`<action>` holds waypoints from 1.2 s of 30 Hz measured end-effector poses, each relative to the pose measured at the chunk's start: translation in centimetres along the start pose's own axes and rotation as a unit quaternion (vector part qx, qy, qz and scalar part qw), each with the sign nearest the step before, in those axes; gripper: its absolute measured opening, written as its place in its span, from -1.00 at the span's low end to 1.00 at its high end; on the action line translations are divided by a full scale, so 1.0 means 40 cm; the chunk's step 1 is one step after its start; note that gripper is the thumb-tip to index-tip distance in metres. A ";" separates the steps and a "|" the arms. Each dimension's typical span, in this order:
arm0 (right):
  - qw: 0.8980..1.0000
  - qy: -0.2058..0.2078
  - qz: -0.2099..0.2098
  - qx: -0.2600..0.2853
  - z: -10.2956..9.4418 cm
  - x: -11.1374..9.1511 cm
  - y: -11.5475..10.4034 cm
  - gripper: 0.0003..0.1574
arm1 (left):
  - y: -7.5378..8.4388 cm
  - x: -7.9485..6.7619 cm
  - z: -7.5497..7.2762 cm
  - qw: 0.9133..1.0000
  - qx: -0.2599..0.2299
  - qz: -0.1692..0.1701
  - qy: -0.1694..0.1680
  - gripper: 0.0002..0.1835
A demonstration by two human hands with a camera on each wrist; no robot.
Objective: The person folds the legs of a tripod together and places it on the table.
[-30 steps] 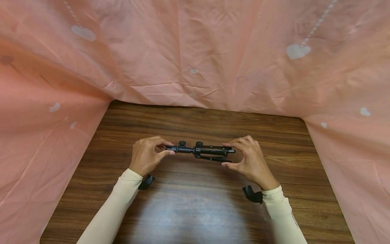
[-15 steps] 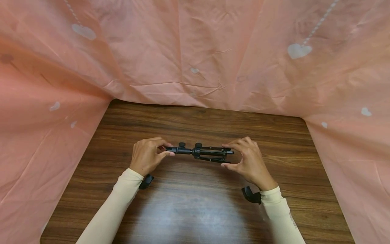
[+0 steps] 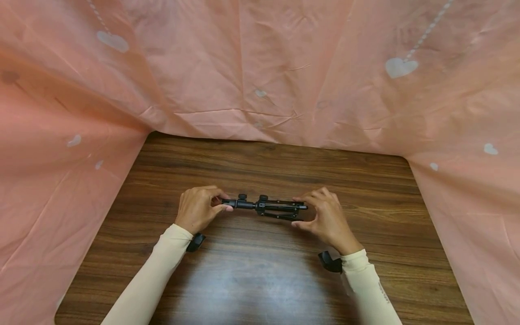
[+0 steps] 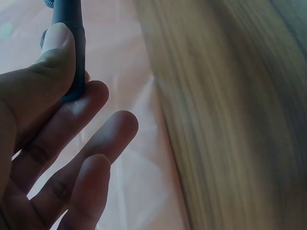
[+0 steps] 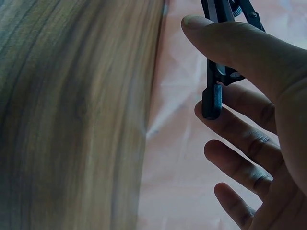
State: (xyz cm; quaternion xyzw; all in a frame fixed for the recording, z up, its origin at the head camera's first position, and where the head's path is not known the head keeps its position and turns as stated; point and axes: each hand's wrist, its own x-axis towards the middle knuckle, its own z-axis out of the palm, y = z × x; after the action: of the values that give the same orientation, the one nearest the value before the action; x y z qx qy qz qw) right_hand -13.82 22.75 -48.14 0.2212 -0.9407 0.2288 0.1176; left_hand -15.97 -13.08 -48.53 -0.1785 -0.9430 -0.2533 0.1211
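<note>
A small black tripod (image 3: 245, 205) lies sideways between my hands in the head view, legs folded together and pointing right. Two round knobs stick up from its far side. My left hand (image 3: 197, 210) pinches the head end between thumb and index finger; in the left wrist view the other fingers are spread below the dark shaft (image 4: 69, 12). At the leg end, my right hand (image 3: 330, 220) spans the folded legs with thumb on the near side and fingers on the far side. In the right wrist view one leg's foot (image 5: 212, 103) extends past the thumb.
Beneath is a brown wood-grain table (image 3: 260, 167) with a bright reflection near the front. Pink cloth (image 3: 276, 81) with pale hearts hangs along the back and both sides. A black wrist mount (image 3: 196, 242) sits at the left wrist, another mount (image 3: 330, 262) at the right.
The tripod and both hands have shifted slightly toward the near side. My right hand and the leg end have moved a little left. The grip of both hands looks the same.
</note>
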 end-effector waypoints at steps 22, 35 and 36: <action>0.999 -0.045 0.026 -0.004 0.080 -0.022 0.029 -0.17 | -0.038 -0.015 0.071 0.997 -0.020 -0.047 -0.060 -0.73; 0.997 -0.057 0.046 -0.010 0.113 -0.034 0.039 -0.19 | -0.060 -0.023 0.109 0.995 -0.031 -0.058 -0.080 -0.72; 0.997 -0.058 0.046 -0.012 0.116 -0.035 0.040 -0.19 | -0.061 -0.024 0.112 0.994 -0.032 -0.059 -0.081 -0.72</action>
State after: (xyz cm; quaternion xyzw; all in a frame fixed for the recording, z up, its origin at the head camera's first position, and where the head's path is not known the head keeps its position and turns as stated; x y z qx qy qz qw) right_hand -13.91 22.29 -53.21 0.1896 -0.9577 0.2095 0.0544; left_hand -16.69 -12.99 -53.66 -0.1464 -0.9502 -0.2743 0.0231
